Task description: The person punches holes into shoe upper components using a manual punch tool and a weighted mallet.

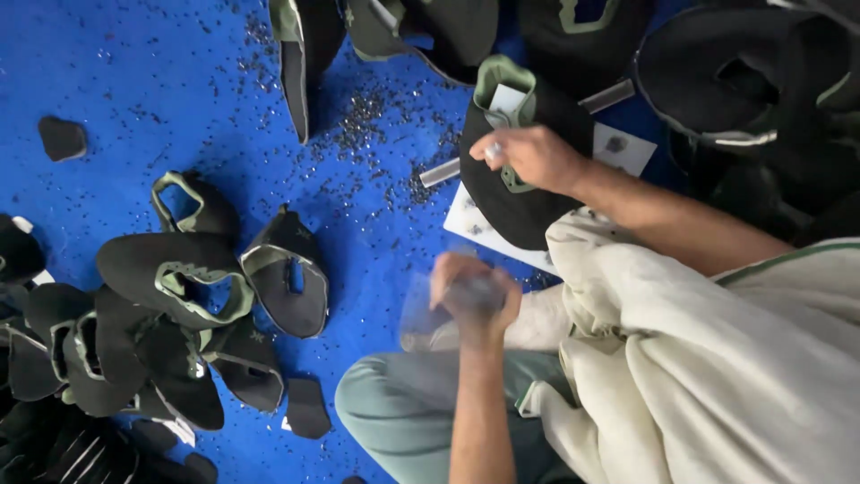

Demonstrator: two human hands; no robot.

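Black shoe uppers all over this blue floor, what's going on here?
A person sits on the blue floor working on shoe parts. Their right hand grips the green-edged collar of a black shoe upper, which lies on a white board with a metal rod sticking out from under it. Their left hand is raised over the knee and motion-blurred, so what it holds is unclear. A pile of uppers lies to the left, and small dark specks litter the floor.

Blue floor (134,72) strewn with dark specks, pile of black shoe uppers (161,314), small black scrap (62,138)
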